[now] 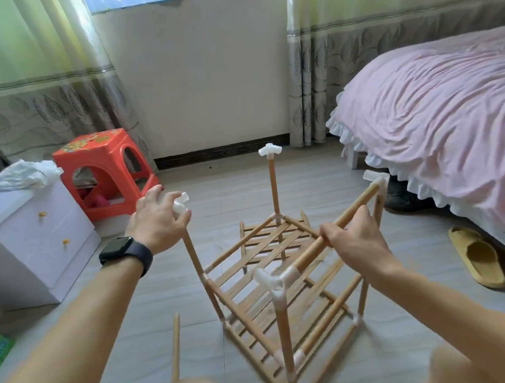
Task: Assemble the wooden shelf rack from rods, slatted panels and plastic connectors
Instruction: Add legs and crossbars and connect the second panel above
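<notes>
Bedroom floor [233,193], top rod [353,209] in right hand [355,242]

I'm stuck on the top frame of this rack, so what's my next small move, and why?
Probably pick up the loose rod from the floor. The top rod your right hand holds looks seated at both ends, while the connector under your left hand has an empty socket.

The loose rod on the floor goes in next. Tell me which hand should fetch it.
Left, probably. The loose rod lies left of the rack, below the left hand, which holds a connector; the right hand grips the top rod across the rack.
</notes>
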Tool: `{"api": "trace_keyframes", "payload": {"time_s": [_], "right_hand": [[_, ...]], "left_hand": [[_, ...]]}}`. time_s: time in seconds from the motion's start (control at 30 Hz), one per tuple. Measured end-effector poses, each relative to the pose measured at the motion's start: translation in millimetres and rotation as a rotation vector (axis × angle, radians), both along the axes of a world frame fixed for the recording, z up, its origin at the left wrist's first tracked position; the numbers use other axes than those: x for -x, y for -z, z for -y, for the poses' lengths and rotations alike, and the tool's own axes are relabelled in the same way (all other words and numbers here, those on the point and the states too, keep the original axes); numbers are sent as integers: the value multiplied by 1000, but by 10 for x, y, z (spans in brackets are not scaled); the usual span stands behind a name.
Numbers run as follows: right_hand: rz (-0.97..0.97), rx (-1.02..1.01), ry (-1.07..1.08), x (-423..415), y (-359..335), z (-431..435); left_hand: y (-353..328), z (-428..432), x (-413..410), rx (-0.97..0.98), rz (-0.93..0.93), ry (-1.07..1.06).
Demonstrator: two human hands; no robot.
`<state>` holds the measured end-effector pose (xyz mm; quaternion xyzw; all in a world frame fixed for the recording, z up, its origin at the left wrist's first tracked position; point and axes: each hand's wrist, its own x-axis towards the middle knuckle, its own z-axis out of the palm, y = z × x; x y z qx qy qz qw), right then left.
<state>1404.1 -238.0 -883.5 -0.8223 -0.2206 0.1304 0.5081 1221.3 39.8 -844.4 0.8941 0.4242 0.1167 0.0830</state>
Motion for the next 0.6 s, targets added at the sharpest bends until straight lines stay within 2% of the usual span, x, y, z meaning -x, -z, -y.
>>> {"api": "trace_keyframes", "payload": {"time_s": [0.13, 0.27, 0.37, 0.5, 0.6], "right_hand": [[-47, 74, -138, -494, -119, 77], [192, 207, -110, -884, -208, 89], [275, 300, -35, -1050, -311, 28], [262, 522, -85, -1040, -396, 2], [552, 745, 9, -857, -328, 71]], "left_hand": [[71, -17, 92, 183, 92, 101], [58, 162, 157, 396, 100, 185], [-6, 358, 123, 477, 5, 264], [-209, 658, 46, 513, -232, 384], [-294, 745, 21, 687, -375, 440]]}}
